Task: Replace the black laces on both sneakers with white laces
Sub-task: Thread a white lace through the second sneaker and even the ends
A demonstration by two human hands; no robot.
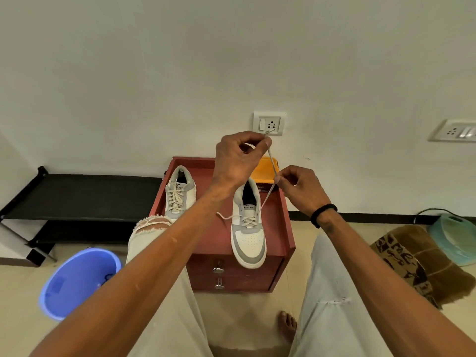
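Two white and grey sneakers stand on a red cabinet [221, 235]. The left sneaker [179, 193] is fully laced in white. The right sneaker [248, 228] carries a white lace [268, 195] through its lower eyelets. One end of that lace runs up taut from the shoe; my right hand [301, 188] pinches it partway up, and my left hand [238, 158] pinches its tip higher, above the shoe. The other lace end lies loose on the cabinet top to the shoe's left.
An orange box [265, 171] sits at the cabinet's back edge. A blue bucket [77, 282] stands on the floor at left, with something dark inside. A black rack [77, 197] is against the wall at left. A patterned mat [417, 261] lies at right. My knees flank the cabinet.
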